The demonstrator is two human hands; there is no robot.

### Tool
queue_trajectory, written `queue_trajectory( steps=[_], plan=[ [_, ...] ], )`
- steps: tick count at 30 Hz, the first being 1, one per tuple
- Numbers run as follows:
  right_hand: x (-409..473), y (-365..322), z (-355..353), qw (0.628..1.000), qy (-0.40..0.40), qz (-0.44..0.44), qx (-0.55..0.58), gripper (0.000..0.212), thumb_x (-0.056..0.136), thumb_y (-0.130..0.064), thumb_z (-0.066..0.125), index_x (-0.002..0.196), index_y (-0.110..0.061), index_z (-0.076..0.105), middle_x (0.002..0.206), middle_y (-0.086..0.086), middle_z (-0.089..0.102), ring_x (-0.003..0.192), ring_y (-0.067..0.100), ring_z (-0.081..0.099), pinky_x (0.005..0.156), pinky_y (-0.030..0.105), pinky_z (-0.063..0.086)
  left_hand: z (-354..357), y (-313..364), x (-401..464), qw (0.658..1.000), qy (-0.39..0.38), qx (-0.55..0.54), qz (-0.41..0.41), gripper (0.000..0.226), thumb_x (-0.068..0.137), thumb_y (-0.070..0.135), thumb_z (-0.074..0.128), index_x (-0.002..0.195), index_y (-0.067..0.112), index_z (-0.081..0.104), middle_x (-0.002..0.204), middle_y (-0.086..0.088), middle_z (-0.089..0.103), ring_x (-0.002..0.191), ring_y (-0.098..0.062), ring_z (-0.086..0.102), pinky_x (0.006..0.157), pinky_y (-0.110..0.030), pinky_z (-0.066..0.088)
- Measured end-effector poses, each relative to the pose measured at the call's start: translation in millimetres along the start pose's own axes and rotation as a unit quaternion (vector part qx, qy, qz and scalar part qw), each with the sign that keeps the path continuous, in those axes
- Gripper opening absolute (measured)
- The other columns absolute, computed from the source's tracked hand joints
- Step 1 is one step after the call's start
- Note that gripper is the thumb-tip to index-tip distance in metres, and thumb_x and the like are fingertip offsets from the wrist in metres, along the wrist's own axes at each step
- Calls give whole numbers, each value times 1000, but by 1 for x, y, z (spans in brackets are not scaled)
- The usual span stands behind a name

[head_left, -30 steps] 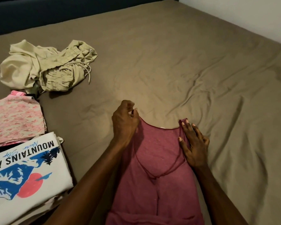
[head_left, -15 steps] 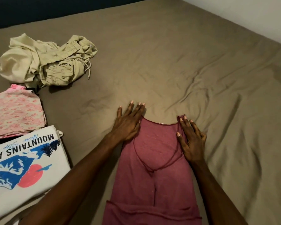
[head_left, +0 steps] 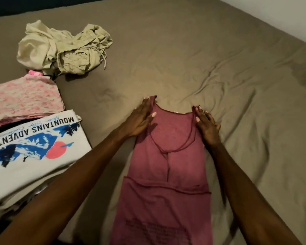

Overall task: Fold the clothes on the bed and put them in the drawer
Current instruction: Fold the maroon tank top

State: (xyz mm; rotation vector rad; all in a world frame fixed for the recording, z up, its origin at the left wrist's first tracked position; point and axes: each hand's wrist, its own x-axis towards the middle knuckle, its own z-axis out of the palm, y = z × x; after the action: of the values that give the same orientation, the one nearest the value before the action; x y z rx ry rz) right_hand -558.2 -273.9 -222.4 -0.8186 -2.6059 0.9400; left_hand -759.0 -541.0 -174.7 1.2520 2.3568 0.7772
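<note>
Head view: maroon tank top (head_left: 168, 167) lies flat on olive bed sheet (head_left: 219, 59), straps away from person. Left hand (head_left: 140, 119) flat on left strap, fingers straight. Right hand (head_left: 206, 125) flat on right strap, fingers straight, gripping nothing. At left: folded white mountain-print T-shirt (head_left: 30, 144), folded pink patterned garment (head_left: 23, 99), crumpled beige clothes (head_left: 64, 48) unfolded.

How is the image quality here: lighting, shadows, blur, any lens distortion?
Head view: dim, warm light; the left hand casts a soft shadow onto the maroon tank top; the print on the white mountain-graphic T-shirt reads slightly soft; the brown bed sheet curves at the wide-angle edges.
</note>
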Motion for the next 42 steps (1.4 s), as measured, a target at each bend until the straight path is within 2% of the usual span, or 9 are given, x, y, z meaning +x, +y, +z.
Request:
queue_trajectory(
  steps=[4,8,11,14,17,24,29,34,42],
  plan=[
    [-43,-26,-33,951,-8,78,300,51,105,-34,57,155,-28,47,163,-15,38,145,2,40,124,39,29,2,-20,-127,997,22,-50,54,76,104,53,38,164,15,10,170,-2,17,154,-13,26,125,-36,26],
    [-159,-22,-42,983,90,1,162,45,106,-11,54,148,-27,56,153,-5,54,141,19,51,118,50,41,6,-42,-244,989,33,31,143,66,100,24,45,160,5,24,169,-6,20,154,-22,27,123,-39,26],
    [-258,-11,-38,989,141,-18,50,53,94,9,64,140,-17,63,146,1,61,132,24,59,111,44,47,13,-40,-294,978,-7,88,191,76,99,40,57,161,9,25,169,-3,21,155,-21,24,125,-41,19],
    [-318,-14,-35,994,109,-22,17,52,89,-10,81,138,-16,66,150,-1,57,137,17,53,114,32,42,26,-38,-298,964,-52,145,218,93,93,65,58,163,17,19,170,-1,18,157,-22,14,126,-49,8],
    [-343,-16,-34,998,45,-45,-13,50,94,-35,68,143,-28,62,159,-7,47,143,18,46,117,29,34,36,-41,-295,946,-65,215,232,99,90,75,52,163,18,18,169,-7,22,157,-24,14,123,-57,10],
    [-353,-18,-36,996,-3,-85,-18,51,92,-24,66,142,-34,62,166,-5,36,151,24,35,117,50,34,37,-32,-304,948,-42,207,236,89,91,46,58,163,15,16,171,-15,4,158,-33,4,124,-57,5],
    [-350,-19,-36,990,-35,-119,-70,64,87,-61,64,147,-41,55,171,0,23,155,21,26,118,42,26,55,-40,-291,926,-32,235,293,77,101,59,44,161,14,26,168,-19,18,156,-36,16,121,-55,19],
    [-354,-18,-29,983,-5,-137,-125,53,95,-55,53,147,-45,53,172,3,19,157,13,19,118,31,20,59,-44,-287,927,-44,214,304,74,102,58,44,161,15,27,167,-16,23,155,-35,19,123,-52,16],
    [-343,-13,-31,981,-13,-158,-115,53,92,-52,60,144,-42,57,171,7,22,152,30,34,110,44,34,62,-39,-288,904,-40,254,341,53,99,29,48,149,14,43,162,-22,32,155,-35,18,120,-53,21]
  ],
)
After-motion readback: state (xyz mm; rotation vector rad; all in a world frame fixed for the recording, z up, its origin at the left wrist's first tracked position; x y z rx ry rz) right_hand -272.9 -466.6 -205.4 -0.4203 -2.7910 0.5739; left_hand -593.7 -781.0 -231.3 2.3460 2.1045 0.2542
